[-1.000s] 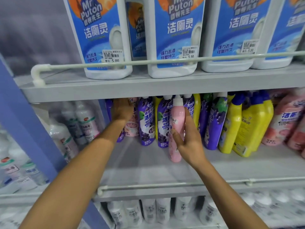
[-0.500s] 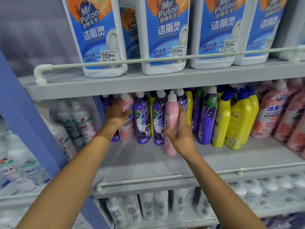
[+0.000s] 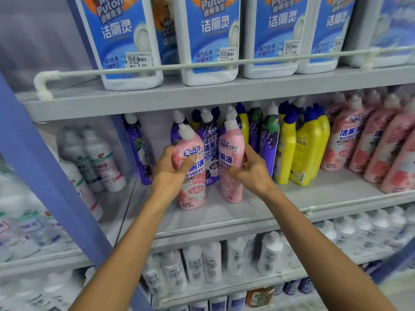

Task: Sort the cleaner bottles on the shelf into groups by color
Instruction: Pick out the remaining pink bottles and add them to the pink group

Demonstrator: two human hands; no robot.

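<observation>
One pink bottle [image 3: 192, 191] in left grip [image 3: 170, 171], another [image 3: 230, 187] in right grip [image 3: 251, 173], over grey shelf [image 3: 314, 196]

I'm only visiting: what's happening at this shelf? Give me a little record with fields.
Place: middle shelf of a store rack
Left hand: grips left pink bottle, tilted
Right hand: grips right pink bottle
Behind them: purple bottles
Further right: yellow bottles, then pink group
Sorting: unfinished; both held bottles are apart from the pink group

cleaner bottles [image 3: 301, 151] on grey shelf [image 3: 325, 195]
</observation>
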